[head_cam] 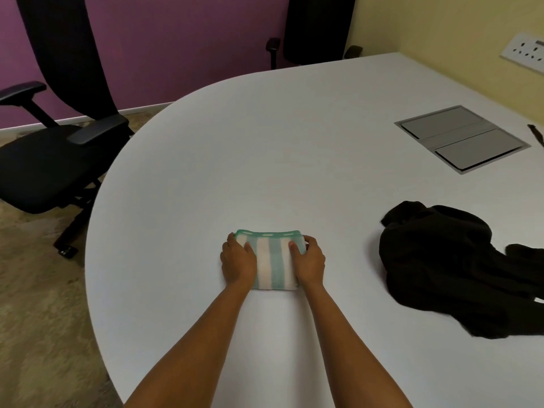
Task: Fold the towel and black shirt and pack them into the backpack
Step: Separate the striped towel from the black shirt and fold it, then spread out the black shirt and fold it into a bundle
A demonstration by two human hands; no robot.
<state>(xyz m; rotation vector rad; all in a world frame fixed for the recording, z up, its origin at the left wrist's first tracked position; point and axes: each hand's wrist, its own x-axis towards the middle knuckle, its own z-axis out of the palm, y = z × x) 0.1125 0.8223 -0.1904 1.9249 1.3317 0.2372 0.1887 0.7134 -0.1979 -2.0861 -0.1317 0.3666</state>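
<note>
A green-and-white striped towel lies folded into a small thick rectangle on the white table, near its front middle. My left hand grips the towel's left side, thumb on top and fingers round the edge. My right hand grips its right side the same way. The black shirt lies crumpled and unfolded on the table to the right, well apart from both hands. No backpack is in view.
A grey cable hatch is set flush into the table at the back right. Two black office chairs stand beyond the table, one at the left, one at the back. A wall socket sits at the far right.
</note>
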